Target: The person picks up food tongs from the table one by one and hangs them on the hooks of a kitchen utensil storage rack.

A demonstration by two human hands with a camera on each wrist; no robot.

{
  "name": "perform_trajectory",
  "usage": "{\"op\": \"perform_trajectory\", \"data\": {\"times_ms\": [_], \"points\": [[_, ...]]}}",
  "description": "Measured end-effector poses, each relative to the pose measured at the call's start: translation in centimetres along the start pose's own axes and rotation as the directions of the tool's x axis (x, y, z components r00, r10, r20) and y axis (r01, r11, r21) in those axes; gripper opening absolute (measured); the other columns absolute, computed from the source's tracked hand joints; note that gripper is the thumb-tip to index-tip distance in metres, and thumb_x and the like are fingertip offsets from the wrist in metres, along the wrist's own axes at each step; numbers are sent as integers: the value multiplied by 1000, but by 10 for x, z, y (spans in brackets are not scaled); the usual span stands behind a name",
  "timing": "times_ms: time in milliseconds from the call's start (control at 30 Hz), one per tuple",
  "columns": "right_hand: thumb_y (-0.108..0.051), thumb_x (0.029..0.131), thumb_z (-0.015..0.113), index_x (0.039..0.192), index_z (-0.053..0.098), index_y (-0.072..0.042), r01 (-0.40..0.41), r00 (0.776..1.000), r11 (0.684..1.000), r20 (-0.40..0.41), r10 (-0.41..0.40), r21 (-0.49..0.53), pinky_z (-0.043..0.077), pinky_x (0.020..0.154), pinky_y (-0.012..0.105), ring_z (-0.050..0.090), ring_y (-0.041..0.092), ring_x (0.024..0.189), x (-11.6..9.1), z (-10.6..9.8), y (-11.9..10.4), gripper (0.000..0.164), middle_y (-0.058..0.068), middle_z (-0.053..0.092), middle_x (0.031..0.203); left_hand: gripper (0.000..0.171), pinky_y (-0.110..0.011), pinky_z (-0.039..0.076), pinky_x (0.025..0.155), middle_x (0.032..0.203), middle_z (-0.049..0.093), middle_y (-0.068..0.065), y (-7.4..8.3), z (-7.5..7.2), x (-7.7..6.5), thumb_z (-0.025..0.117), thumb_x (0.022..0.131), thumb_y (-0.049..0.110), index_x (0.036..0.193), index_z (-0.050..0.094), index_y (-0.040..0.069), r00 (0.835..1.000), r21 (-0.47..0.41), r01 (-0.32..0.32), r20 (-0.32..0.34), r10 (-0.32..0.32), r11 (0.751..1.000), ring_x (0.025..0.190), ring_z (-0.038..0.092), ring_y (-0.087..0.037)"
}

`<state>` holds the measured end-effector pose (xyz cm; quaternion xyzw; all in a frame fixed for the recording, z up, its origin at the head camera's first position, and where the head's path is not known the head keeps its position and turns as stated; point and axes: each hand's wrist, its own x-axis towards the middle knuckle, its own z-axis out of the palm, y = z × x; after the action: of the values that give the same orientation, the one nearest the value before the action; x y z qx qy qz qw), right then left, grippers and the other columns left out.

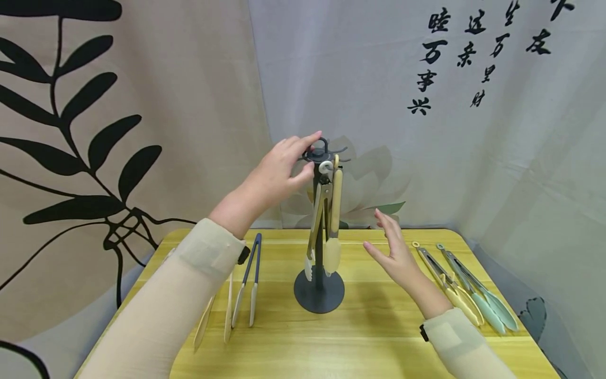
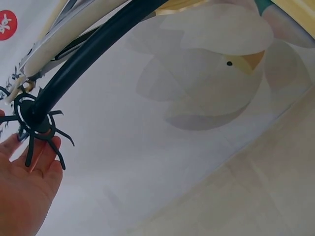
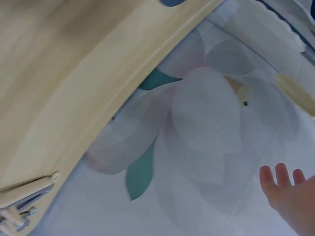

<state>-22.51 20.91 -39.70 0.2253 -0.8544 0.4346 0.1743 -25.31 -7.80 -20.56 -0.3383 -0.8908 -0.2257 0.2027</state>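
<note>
A dark utensil stand (image 1: 320, 295) with a round base and hooks at the top stands upright on the table. At its top, my left hand (image 1: 276, 171) holds the hook ring between thumb and fingers; in the left wrist view, its fingers (image 2: 47, 160) reach behind the hooks. Cream-tipped tongs (image 1: 333, 255) hang from the hooks on the stand's right and front, partly overlapping, so their number is unclear. To the right of the stand, my right hand (image 1: 400, 260) is raised above the table with fingers spread, touching nothing. Only its fingertips and part of the palm (image 3: 300, 201) show in the right wrist view.
Yellow-tipped tongs (image 1: 461, 301) and green-tipped tongs (image 1: 496, 309) lie at the table's right side. On the left lie tongs with dark blue arms (image 1: 258, 258) and cream tongs (image 1: 228, 310), partly hidden by my left arm. A printed curtain (image 1: 331, 63) hangs behind the wooden table (image 1: 369, 347).
</note>
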Motion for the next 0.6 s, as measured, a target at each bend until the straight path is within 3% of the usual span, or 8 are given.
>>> {"op": "perform_trajectory", "data": {"times_ms": [167, 300, 600], "points": [[-18, 89, 65, 151, 19, -31, -14, 1000, 999, -5, 14, -42, 34, 97, 58, 35, 34, 127, -9, -5, 17, 78, 9, 27, 149, 60, -39, 33, 108, 135, 51, -1, 2, -1, 0, 43, 95, 25, 151, 22, 28, 1000, -7, 6, 2, -6, 1000, 125, 43, -20], [-17, 90, 64, 152, 19, -26, -33, 999, 997, -1, 33, -66, 34, 97, 59, 36, 36, 125, -15, -10, 30, 78, 13, 28, 147, 59, -39, 31, 110, 137, 49, -3, 2, -1, 0, 43, 95, 23, 150, 24, 24, 1000, 8, -4, 2, 4, 1000, 130, 39, -22], [-21, 91, 63, 153, 17, -24, -91, 996, 984, -22, 89, -156, 37, 93, 56, 39, 38, 121, -26, -24, 48, 77, 17, 30, 145, 54, -33, 40, 92, 135, 41, -7, 5, -3, 1, 40, 94, 15, 147, 35, 17, 998, 110, -48, -33, 52, 993, 112, 40, -21]]}}
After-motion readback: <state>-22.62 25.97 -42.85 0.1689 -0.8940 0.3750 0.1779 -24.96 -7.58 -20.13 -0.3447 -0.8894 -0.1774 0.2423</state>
